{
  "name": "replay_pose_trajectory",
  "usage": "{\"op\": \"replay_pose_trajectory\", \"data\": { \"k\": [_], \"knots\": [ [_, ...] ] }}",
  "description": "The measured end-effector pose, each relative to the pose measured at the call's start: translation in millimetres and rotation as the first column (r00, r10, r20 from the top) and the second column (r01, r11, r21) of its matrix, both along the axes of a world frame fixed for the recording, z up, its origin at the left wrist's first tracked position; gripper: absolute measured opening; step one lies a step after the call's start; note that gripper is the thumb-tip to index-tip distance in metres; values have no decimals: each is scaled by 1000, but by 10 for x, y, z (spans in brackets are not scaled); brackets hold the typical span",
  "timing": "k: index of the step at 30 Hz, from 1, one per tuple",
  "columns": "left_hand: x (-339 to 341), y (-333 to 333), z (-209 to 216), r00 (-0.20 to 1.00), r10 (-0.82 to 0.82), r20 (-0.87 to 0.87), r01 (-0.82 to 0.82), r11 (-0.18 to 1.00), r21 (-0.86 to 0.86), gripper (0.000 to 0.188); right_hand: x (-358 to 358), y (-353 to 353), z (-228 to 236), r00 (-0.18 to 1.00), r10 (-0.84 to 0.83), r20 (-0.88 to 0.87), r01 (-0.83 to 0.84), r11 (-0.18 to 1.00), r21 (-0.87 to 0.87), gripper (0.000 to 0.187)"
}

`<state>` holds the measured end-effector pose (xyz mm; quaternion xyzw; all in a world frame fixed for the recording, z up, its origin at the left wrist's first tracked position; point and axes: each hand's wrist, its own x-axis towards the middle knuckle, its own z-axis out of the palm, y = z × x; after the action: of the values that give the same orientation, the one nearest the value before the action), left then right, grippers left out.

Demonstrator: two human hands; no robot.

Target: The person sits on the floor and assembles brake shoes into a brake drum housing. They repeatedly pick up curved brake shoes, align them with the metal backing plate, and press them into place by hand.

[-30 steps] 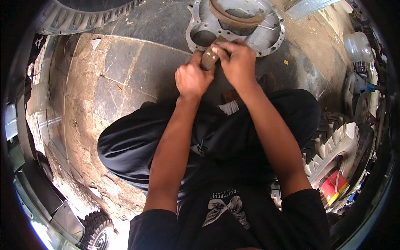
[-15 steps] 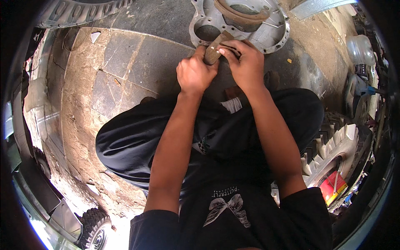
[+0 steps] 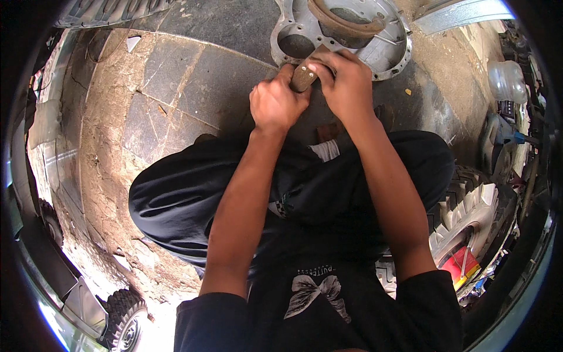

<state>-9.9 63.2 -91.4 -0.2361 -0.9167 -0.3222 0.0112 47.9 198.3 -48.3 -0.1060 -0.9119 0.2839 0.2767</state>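
My left hand (image 3: 274,98) is closed round the lower end of a flat brown piece (image 3: 303,78) with two pale, rivet-like dots. The piece slants up and right, over the near edge of a grey metal housing (image 3: 399,64). My right hand (image 3: 347,82) is closed, its fingers curled over the upper part of the piece and the thumb beside the dots. Whatever else lies inside the right fingers is hidden. A curved, rusty brown part (image 3: 343,22) lies on the housing, above a round opening.
My crossed legs (image 3: 187,182) are just below my hands on the tiled floor (image 3: 234,82). A knobbly tyre (image 3: 463,217) and a red container (image 3: 460,264) stand at the right, a clear plastic jar (image 3: 506,82) farther up. Another wheel (image 3: 130,322) is at the lower left.
My right hand has shifted slightly up along the brown piece, covering more of it. A thin dark edge seen earlier at the right fingers no longer shows.
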Motion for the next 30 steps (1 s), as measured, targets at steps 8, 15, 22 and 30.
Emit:
{"op": "replay_pose_trajectory", "data": {
  "k": [8, 15, 22, 30],
  "knots": [
    [-7, 34, -30, 999, -21, -33, 22, 1000, 13, 34, -47, 43, -70, 999, -22, -47, 21, 1000, -11, 17],
    [15, 28, 73, 998, -9, 62, 15, 996, -91, 47, 205, 35, -68, 996, -77, 36, 78, 997, -21, 15],
    [-49, 14, 12, 1000, -20, 4, 20, 998, -52, 38, 62, -9, -43, 998, -39, -43, 40, 999, 29, 15],
    [-25, 40, 30, 1000, -13, 23, 15, 996, -86, 44, -107, 64, -202, 990, -53, -129, 39, 993, -114, 18]
  ]
}}
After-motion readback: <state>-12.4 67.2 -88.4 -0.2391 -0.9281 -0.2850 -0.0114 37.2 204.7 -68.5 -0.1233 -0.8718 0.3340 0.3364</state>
